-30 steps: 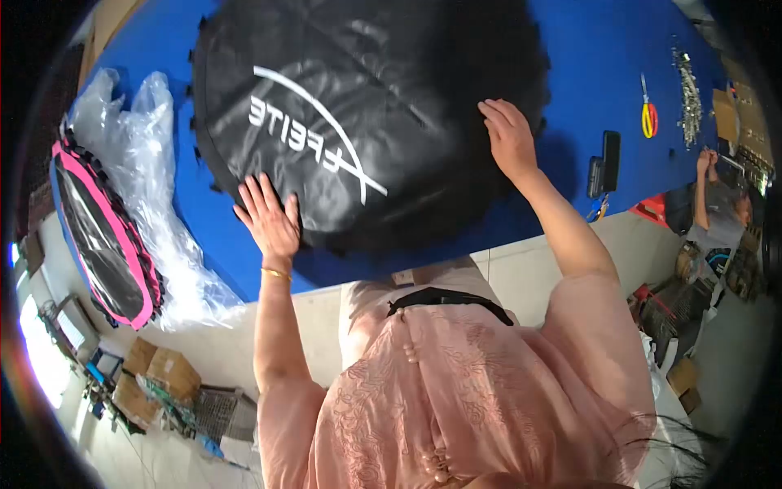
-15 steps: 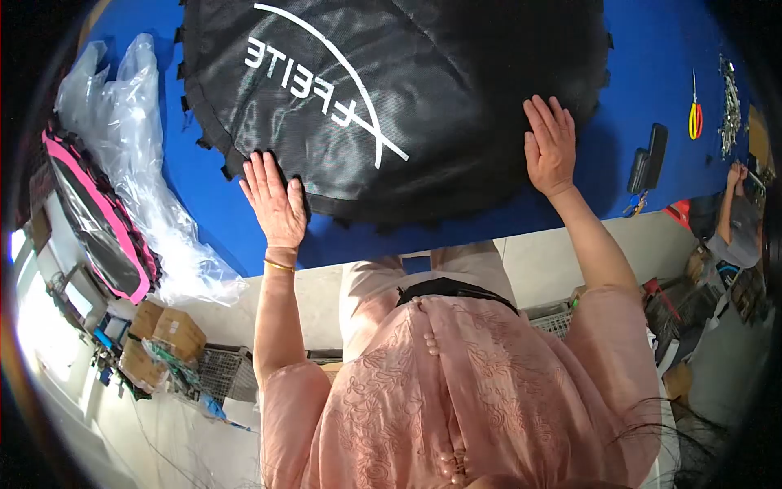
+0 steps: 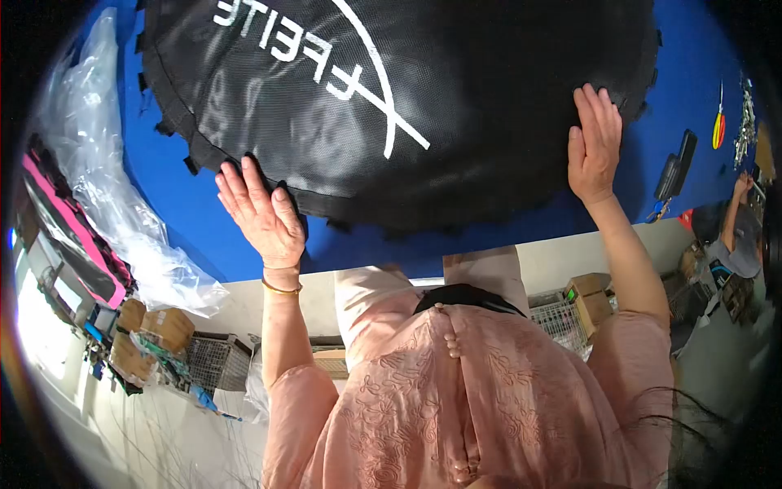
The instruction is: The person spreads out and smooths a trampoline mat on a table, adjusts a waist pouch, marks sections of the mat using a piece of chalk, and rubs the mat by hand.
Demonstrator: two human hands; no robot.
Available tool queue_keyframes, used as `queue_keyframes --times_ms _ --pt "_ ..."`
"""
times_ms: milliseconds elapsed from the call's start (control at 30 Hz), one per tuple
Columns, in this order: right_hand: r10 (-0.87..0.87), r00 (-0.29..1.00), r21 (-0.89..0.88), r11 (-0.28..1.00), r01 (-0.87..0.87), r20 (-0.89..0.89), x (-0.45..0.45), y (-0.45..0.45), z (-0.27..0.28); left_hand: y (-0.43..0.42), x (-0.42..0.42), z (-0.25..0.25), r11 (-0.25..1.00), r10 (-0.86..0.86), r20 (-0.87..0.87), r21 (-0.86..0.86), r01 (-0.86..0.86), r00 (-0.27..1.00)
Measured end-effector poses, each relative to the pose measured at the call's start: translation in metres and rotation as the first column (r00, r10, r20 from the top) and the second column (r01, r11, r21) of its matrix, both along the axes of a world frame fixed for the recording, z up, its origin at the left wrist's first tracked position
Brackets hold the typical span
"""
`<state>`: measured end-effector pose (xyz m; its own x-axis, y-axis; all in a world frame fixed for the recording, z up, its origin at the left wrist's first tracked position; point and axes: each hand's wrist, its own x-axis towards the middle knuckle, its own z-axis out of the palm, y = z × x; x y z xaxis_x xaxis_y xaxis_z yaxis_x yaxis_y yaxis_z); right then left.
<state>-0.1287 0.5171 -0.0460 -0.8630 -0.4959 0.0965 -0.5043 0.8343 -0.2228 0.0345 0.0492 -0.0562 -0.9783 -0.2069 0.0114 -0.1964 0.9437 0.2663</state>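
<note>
A round black mat (image 3: 489,106) lies on the blue counter (image 3: 407,259), its far side running out of view. White lettering (image 3: 285,41) on it, running right to left in this view, seems to read "FEITE", beside a white curved-line logo (image 3: 375,90).

The left hand (image 3: 265,220) rests at the mat's near-left rim, fingers straight and slightly spread, thumb apart. The right hand (image 3: 596,151) lies flat towards the mat's right side, fingers close together, thumb a little out. Neither grips anything.

Left of the mat are clear plastic wrapping (image 3: 102,155) and, farther out, a pink-and-black piece (image 3: 77,232). Right of it are dark cases (image 3: 676,167), keys (image 3: 657,210), scissors (image 3: 718,130) and small metal parts (image 3: 744,122). Beyond these, another person (image 3: 737,236) is partly visible. Print on the cardboard box (image 3: 167,328) is too small to read.
</note>
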Motion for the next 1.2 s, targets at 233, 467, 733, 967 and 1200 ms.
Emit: queue_keyframes --times_ms 233,467,733,967,1200 --pt "0.007 0.999 0.003 1.000 -0.007 -0.034 -0.001 -0.003 0.001 0.000 0.002 -0.002 1.000 -0.002 -0.082 0.029 0.004 0.997" --pt "0.013 1.000 0.017 1.000 -0.013 -0.019 0.001 -0.003 0.004 0.000 0.008 0.001 0.999 -0.010 -0.060 0.032 0.012 0.998" --pt "0.024 0.996 0.038 0.999 -0.021 -0.085 0.009 -0.003 -0.004 0.007 0.031 -0.003 0.999 0.027 -0.082 -0.018 -0.028 0.996" --pt "0.019 0.973 -0.139 0.989 -0.052 -0.230 0.020 0.003 -0.012 0.009 0.034 -0.010 0.999 0.006 -0.269 -0.049 -0.020 0.963" --pt "0.146 0.968 -0.148 0.973 -0.177 -0.202 0.089 -0.026 -0.010 0.003 0.028 -0.026 0.995 -0.008 -0.306 -0.098 -0.023 0.952"
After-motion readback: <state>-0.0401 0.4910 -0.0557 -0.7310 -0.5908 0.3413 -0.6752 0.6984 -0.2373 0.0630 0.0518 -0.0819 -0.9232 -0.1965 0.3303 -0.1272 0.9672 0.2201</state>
